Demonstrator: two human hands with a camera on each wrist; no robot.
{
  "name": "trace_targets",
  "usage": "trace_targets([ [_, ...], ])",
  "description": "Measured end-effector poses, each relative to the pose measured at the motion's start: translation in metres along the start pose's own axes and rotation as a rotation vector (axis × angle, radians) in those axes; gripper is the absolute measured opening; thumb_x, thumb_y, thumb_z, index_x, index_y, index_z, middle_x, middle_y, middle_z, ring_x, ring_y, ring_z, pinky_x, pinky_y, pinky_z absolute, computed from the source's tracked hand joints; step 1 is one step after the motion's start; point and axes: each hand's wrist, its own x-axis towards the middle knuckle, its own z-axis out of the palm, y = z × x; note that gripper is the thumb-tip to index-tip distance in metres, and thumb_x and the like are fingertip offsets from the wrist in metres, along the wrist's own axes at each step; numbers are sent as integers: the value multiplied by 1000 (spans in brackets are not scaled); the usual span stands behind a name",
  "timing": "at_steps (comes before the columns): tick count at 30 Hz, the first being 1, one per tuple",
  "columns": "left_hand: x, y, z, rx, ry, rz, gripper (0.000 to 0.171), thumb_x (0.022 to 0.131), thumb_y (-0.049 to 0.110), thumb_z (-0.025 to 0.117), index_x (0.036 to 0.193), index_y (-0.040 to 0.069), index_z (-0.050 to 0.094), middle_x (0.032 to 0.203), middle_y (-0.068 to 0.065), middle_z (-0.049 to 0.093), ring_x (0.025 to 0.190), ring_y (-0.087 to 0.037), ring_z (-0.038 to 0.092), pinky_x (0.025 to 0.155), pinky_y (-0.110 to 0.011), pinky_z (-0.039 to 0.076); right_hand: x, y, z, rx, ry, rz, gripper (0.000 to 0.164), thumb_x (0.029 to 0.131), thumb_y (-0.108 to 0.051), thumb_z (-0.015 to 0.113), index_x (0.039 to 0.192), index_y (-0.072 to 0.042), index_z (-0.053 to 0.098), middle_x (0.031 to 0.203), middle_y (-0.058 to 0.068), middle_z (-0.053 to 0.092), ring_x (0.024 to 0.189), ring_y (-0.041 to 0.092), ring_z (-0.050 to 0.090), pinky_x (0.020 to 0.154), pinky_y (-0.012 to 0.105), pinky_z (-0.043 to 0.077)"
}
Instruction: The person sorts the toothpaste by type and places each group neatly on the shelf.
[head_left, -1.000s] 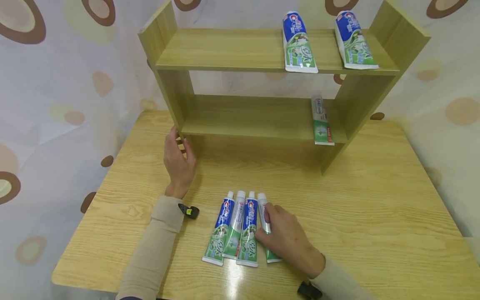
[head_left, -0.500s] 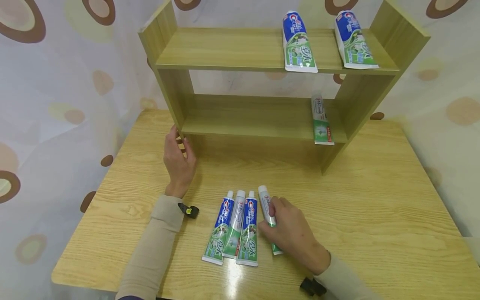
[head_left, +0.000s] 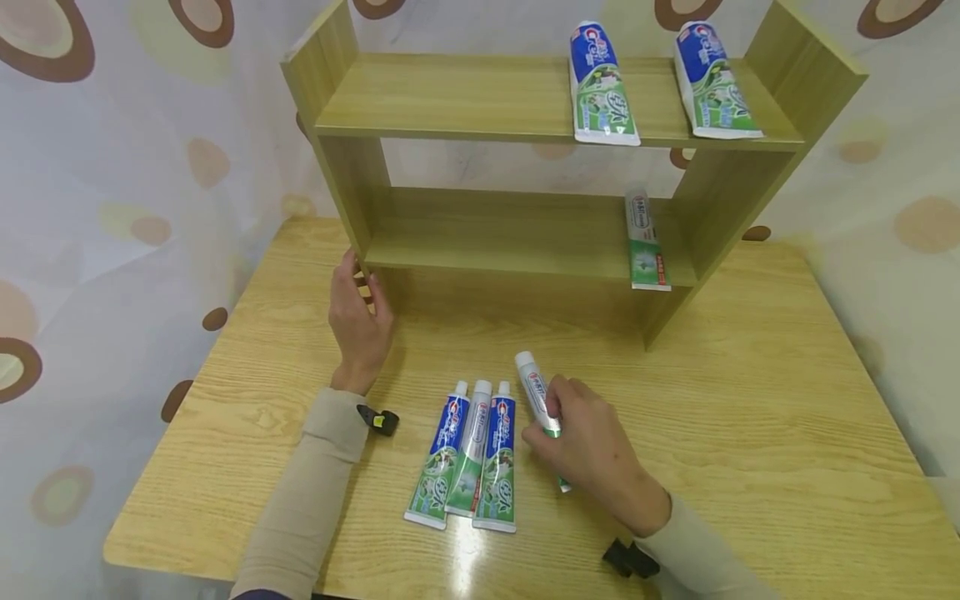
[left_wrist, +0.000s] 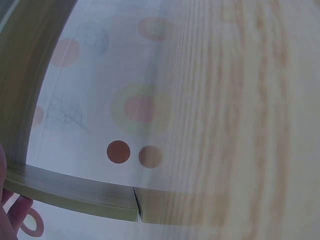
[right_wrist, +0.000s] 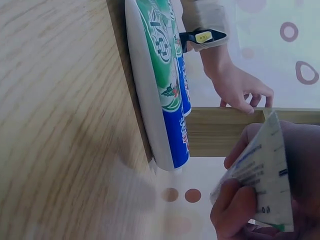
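Observation:
My right hand (head_left: 596,442) grips a silver-and-green toothpaste tube (head_left: 534,387) by its sides, white cap pointing toward the shelf. In the right wrist view the held tube's printed back (right_wrist: 267,180) shows, raised off the table between thumb and fingers. Just left of it on the table lie two blue-and-green toothpaste tubes, the right one (head_left: 497,467) and the left one (head_left: 437,467), with a silver-and-green toothpaste tube (head_left: 470,450) between them. My left hand (head_left: 360,325) holds the lower left side panel of the wooden shelf (head_left: 495,235), thumb inside, fingers around the edge.
On the top shelf board lie two blue-and-green tubes, one (head_left: 603,87) left of the other (head_left: 714,83), near the right end. A silver-and-green tube (head_left: 647,242) rests on the lower board at the right. The wooden table (head_left: 750,400) extends to both sides.
My right hand has drawn the silver-and-green tube away from the row, forward and slightly right, and it has come up off the table. The left hand stays on the shelf.

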Motion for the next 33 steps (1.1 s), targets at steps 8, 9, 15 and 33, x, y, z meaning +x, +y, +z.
trace_targets([
  [8, -1, 2, -1, 7, -5, -15, 38, 110, 4, 55, 146, -7, 50, 121, -32, 67, 97, -44, 73, 68, -52, 66, 1, -1, -5, 24, 41, -12, 23, 82, -11, 76, 87, -11, 53, 83, 6, 58, 68, 15, 52, 48, 18, 39],
  [9, -1, 2, -1, 7, -3, -17, 38, 110, 4, 55, 146, -7, 50, 121, -32, 67, 96, -44, 73, 67, -52, 66, 2, -1, -6, 29, 48, -15, 23, 81, -11, 76, 87, -11, 53, 83, 6, 58, 67, 14, 52, 47, 17, 39],
  [15, -1, 1, -1, 9, -5, -16, 38, 110, 4, 55, 146, -7, 50, 121, -31, 67, 97, -44, 73, 68, -52, 67, 6, -3, -16, 34, 101, -43, 25, 81, -10, 77, 86, -10, 52, 83, 8, 60, 63, 14, 52, 44, 16, 40],
  [33, -1, 1, -1, 9, 3, -3, 39, 108, 1, 57, 146, -7, 50, 119, -32, 67, 96, -44, 72, 67, -53, 66, 17, -10, -40, 63, 148, -57, 24, 84, -9, 75, 85, -9, 52, 87, 11, 63, 62, 16, 54, 42, 19, 43],
])
